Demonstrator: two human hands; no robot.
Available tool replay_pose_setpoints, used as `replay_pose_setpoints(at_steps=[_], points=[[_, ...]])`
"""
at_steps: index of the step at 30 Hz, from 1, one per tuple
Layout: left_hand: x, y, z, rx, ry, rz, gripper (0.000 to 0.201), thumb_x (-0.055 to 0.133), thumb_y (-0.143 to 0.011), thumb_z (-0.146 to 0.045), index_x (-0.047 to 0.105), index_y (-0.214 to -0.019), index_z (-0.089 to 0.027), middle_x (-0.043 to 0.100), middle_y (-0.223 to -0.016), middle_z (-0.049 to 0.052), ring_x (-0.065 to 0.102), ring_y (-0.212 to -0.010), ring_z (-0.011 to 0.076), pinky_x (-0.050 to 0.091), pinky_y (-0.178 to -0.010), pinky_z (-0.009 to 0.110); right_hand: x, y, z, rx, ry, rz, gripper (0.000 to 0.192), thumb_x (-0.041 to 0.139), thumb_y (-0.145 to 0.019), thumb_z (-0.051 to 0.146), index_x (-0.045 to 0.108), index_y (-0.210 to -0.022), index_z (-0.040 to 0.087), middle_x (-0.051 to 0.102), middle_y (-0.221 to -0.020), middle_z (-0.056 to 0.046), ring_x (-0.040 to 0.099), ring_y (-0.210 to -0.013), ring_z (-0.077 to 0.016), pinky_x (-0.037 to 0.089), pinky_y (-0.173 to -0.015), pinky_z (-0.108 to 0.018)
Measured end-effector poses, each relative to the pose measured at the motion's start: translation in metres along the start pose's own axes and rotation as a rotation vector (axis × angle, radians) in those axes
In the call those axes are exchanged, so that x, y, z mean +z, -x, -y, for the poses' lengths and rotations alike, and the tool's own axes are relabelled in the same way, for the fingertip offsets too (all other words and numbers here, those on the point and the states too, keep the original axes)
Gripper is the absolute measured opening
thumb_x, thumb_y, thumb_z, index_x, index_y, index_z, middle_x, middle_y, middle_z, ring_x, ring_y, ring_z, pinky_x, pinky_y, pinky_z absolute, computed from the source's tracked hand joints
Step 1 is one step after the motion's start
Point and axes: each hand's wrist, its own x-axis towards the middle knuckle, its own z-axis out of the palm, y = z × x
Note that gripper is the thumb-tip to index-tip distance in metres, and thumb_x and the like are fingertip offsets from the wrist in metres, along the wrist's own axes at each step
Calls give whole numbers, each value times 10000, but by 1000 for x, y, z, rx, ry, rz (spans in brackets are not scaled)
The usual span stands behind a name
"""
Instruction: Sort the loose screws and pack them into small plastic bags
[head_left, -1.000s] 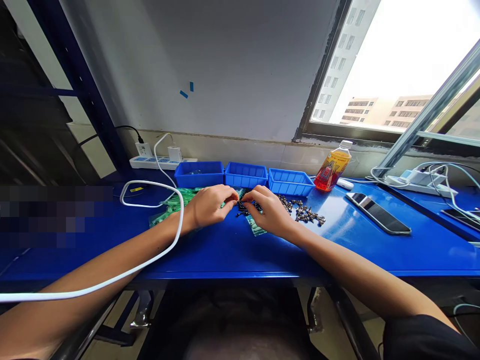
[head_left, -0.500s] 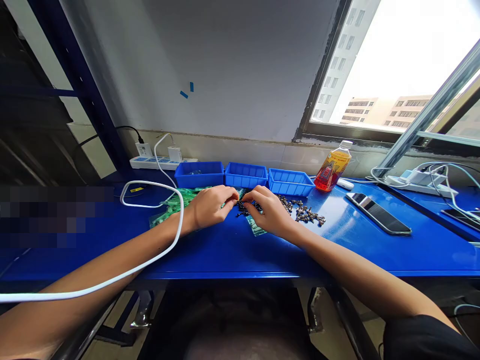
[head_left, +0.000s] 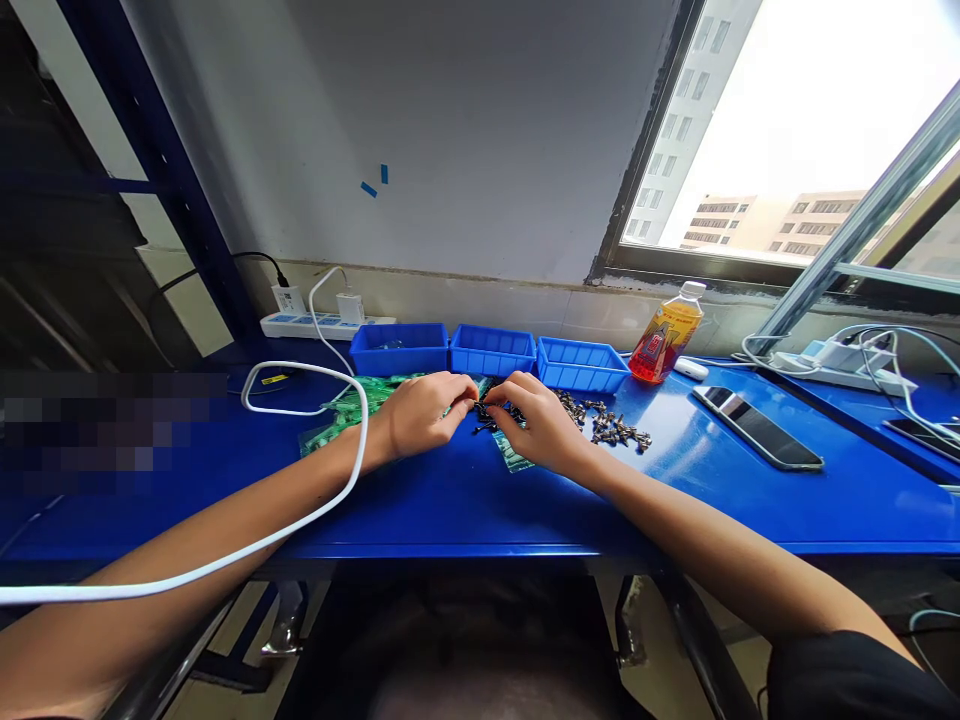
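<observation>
My left hand point(head_left: 431, 412) and my right hand point(head_left: 536, 418) face each other over the blue table, fingertips pinched and almost meeting. Whatever sits between the fingers of either hand is too small to make out. Dark screws point(head_left: 615, 428) lie in a loose pile behind and to the right of my right hand. Beneath that hand's fingers is a small green plastic bag point(head_left: 513, 452). More green plastic bags point(head_left: 322, 432) are heaped behind my left hand and forearm, which partly hide them.
Three blue bins point(head_left: 399, 350) stand in a row along the wall. To their right are a drink bottle point(head_left: 666, 335) and a phone point(head_left: 757, 428). A white cable point(head_left: 361, 440) loops across my left forearm from a power strip point(head_left: 300, 326). Another power strip point(head_left: 840, 358) lies at the right.
</observation>
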Motion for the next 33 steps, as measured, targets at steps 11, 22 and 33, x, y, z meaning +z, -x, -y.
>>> replay_pose_setpoints(at_steps=[11,22,33], points=[[0,0,0,-16,5,15,219,370,-814,-258,575,-838,-185,635,-755,28,585,-689,169,450,-660,281,0,0,1,3,5,-4,92,499,-838,153,582,-827,191,568,-773,-36,517,-737,-162,446,-687,-301],[2,-1,1,-36,24,19,250,346,-840,-279,567,-911,-184,652,-802,34,606,-732,178,459,-666,286,0,0,1,35,25,-8,84,512,-830,154,584,-823,196,577,-784,-38,518,-745,-164,448,-697,-304],[3,0,2,7,22,-36,232,360,-831,-258,579,-861,-188,630,-740,20,581,-681,157,458,-666,265,1,0,0,47,38,8,83,518,-827,163,594,-828,197,577,-785,-37,522,-749,-167,449,-704,-314]])
